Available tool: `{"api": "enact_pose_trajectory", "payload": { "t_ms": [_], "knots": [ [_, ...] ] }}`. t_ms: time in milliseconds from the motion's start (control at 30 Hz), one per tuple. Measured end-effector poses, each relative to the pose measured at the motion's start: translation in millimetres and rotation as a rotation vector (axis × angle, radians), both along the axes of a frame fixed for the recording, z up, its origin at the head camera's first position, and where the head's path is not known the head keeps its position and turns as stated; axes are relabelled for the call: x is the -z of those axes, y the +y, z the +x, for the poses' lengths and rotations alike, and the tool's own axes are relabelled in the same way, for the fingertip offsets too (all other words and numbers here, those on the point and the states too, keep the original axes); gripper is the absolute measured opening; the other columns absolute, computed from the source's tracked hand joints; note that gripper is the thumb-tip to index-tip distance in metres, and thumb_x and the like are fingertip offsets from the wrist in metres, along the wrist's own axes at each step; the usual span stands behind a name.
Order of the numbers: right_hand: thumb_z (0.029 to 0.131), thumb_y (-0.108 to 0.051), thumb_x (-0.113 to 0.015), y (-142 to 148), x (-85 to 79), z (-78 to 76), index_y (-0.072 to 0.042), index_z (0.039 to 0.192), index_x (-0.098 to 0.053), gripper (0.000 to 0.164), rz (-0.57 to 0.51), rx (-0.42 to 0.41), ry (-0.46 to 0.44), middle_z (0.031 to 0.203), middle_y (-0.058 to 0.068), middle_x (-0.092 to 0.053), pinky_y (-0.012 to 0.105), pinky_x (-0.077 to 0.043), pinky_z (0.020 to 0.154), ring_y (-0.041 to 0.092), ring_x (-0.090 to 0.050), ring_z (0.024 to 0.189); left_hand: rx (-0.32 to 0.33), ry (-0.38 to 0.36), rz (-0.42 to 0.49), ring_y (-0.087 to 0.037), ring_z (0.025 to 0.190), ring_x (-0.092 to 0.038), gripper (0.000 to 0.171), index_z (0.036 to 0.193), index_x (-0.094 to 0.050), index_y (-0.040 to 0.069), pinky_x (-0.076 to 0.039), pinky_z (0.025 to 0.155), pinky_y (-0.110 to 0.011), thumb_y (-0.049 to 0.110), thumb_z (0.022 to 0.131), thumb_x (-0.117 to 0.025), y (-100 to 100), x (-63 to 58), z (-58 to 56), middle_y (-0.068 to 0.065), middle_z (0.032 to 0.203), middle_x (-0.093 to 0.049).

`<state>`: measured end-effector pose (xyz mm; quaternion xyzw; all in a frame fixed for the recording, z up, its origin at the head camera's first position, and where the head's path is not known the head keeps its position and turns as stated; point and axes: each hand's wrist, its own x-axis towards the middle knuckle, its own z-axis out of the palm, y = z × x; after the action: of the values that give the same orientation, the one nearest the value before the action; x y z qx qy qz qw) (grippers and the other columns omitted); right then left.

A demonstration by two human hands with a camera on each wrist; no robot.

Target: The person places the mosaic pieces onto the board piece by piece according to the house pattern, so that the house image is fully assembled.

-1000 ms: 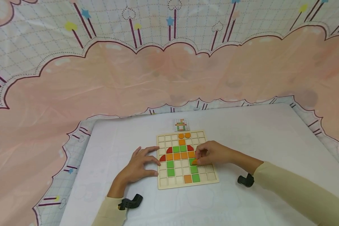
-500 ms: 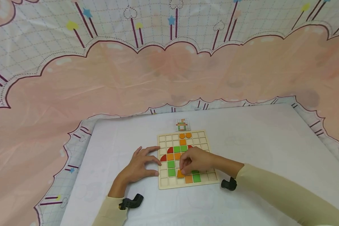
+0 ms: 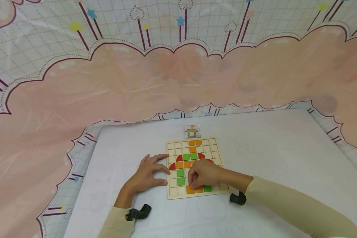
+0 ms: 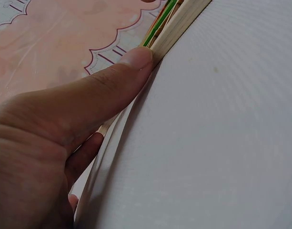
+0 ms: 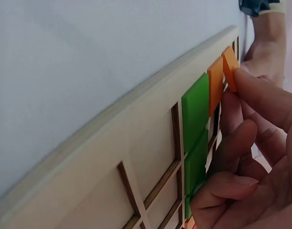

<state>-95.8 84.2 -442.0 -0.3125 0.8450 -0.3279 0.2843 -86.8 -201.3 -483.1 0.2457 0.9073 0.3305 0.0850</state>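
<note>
A wooden grid board [image 3: 175,194] lies on the white table with green, orange and red tiles in its cells. My right hand [image 3: 206,172] is over its lower middle and pinches an orange square tile [image 3: 190,189] between thumb and fingertips. In the right wrist view this orange tile [image 5: 229,68] is tilted at its cell, beside another orange square [image 5: 215,83] and a green square [image 5: 196,112]. My left hand [image 3: 145,174] rests at the board's left edge, fingers spread. Its thumb [image 4: 131,62] touches the wooden side in the left wrist view.
A small printed card [image 3: 192,131] with a coloured grid pattern lies just beyond the board. Two orange round tiles [image 3: 195,142] sit in the top row. Patterned pink cloth [image 3: 178,79] hangs behind the white table [image 3: 270,148].
My right hand has moved left and toward the near edge, carrying the orange tile from the board's right side to the bottom row. My left hand has stayed in place.
</note>
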Motion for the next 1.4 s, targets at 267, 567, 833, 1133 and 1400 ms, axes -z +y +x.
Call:
{"api": "enact_pose_trajectory", "payload": {
  "t_ms": [267,567,833,1133,1400],
  "knots": [
    [0.082,-0.017,-0.085,-1,-2.0,2.9,-0.023,0.069,-0.075,0.018,0.012,0.008,0.042,0.061,-0.013,-0.064,0.019,-0.045,0.056,0.003,-0.055,0.063,-0.001,-0.001,0.006,-0.029,0.149,-0.039,0.027,0.094,-0.074,0.040,0.000,0.127,-0.060,0.035,0.074,-0.091,1,-1.6,0.4,0.002,0.158,-0.046],
    [0.081,-0.019,-0.087,5,-0.7,2.0,-0.023,0.069,-0.075,0.018,0.004,0.007,0.046,0.061,-0.013,-0.063,0.018,-0.044,0.056,0.002,-0.054,0.062,0.003,0.005,0.009,-0.029,0.149,-0.039,0.027,0.094,-0.074,0.040,-0.001,0.127,-0.061,0.035,0.073,-0.091,1,-1.3,0.3,0.001,0.158,-0.046],
    [0.087,-0.029,-0.082,34,1.3,-5.6,-0.028,0.076,-0.075,0.013,-0.028,-0.010,0.060,0.068,-0.017,-0.064,0.018,-0.046,0.062,0.002,-0.054,0.068,0.010,0.011,0.011,-0.029,0.149,-0.040,0.028,0.093,-0.073,0.042,-0.001,0.126,-0.061,0.035,0.073,-0.091,0,0.5,-0.5,0.002,0.158,-0.046],
    [0.093,-0.037,-0.074,94,-13.1,-16.7,-0.028,0.086,-0.077,0.011,0.065,-0.002,0.022,0.070,-0.014,-0.058,0.020,-0.041,0.064,0.008,-0.053,0.076,0.008,0.015,0.008,-0.029,0.149,-0.040,0.028,0.093,-0.072,0.042,-0.001,0.126,-0.062,0.036,0.073,-0.091,0,1.9,-0.7,0.001,0.157,-0.047],
    [0.085,-0.030,-0.083,161,-19.7,-22.0,-0.025,0.093,-0.076,0.011,0.092,-0.024,0.005,0.083,-0.014,-0.068,0.020,-0.049,0.067,0.005,-0.055,0.076,0.009,0.008,0.011,-0.029,0.149,-0.039,0.029,0.094,-0.072,0.041,-0.001,0.127,-0.061,0.035,0.073,-0.091,0,0.5,-0.3,0.001,0.158,-0.046]
  ]
}}
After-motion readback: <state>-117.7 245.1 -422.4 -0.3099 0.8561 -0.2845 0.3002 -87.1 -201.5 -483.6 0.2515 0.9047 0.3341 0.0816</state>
